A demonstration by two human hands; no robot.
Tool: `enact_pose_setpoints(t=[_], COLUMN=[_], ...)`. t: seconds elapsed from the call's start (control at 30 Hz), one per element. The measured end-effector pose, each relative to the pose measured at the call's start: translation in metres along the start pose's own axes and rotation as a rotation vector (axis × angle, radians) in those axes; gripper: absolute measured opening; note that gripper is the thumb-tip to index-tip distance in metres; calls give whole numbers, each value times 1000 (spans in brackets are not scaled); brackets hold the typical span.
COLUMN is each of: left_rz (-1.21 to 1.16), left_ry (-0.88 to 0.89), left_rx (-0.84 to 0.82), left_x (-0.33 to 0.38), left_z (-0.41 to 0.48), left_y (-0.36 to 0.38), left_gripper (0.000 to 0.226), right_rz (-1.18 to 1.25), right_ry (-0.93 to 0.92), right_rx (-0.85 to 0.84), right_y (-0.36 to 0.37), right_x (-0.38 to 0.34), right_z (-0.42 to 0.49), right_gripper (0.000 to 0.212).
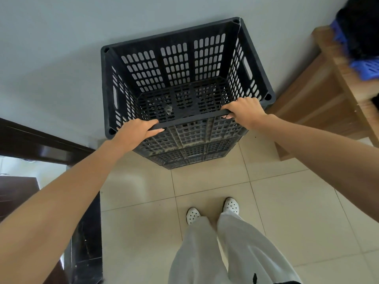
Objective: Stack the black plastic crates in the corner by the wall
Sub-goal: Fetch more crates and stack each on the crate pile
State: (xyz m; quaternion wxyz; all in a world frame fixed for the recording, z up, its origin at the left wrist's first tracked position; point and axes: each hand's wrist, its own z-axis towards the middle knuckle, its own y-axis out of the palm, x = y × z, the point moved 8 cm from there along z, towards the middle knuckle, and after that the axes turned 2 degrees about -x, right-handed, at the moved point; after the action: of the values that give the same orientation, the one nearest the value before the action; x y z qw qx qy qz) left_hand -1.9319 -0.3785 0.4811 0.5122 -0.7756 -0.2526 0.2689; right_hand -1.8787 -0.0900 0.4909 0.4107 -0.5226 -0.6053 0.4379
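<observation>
Top crate (176,64): black plastic, slotted walls, open side up, sitting square on the lower crates (190,158) of the same black type. How many were under it was hard to count from above, probably two. Stack stood on the floor (205,181), its far side against the grey wall (61,37), in the corner formed by the wall and the wooden bench (320,95) to the right. The top crate's far right corner showed a pale crack in the rim. A small grey lump (168,109) lay on its grid bottom, near the middle left.

Left hand (135,132) gripped the near rim of the top crate by its near left corner, fingers (149,122) pressed together and curled over the rim, thumb against the outer face. Right hand (244,111) gripped the same rim by the near right corner, fingers (229,108) together and wrapped over the edge, tips tucked under it. Both arms were stretched forward, bare to the edge of view.

Floor was beige tile with dark grout lines. The wooden bench stood just beside the stack's right side, carrying a blue slotted basket (367,67) with a black bundle (361,27) on it, partly cut off by the edge of view. A dark door frame (41,144) was to the left of the stack, along the wall. Below the stack, well apart from it, were the person's white perforated shoes (192,215) and light trousers (235,253).
</observation>
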Motion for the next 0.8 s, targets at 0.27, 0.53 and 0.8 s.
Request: enact_pose_setpoints(t=[0.27, 0.53, 0.8], left_rz=[-228, -370, -307], left_ry=[-29, -61, 161], left_rx=[78, 33, 83], left_x=[-2, 4, 112], left_z=[7, 1, 72], left_y=[-11, -1, -58], left_gripper=[48, 67, 62], right_rz=[-1, 23, 152], right_ry=[3, -9, -152], right_rx=[36, -8, 141], right_y=[-4, 5, -12], right_x=[3, -1, 39], right_z=[7, 0, -5], right_gripper=[35, 36, 63])
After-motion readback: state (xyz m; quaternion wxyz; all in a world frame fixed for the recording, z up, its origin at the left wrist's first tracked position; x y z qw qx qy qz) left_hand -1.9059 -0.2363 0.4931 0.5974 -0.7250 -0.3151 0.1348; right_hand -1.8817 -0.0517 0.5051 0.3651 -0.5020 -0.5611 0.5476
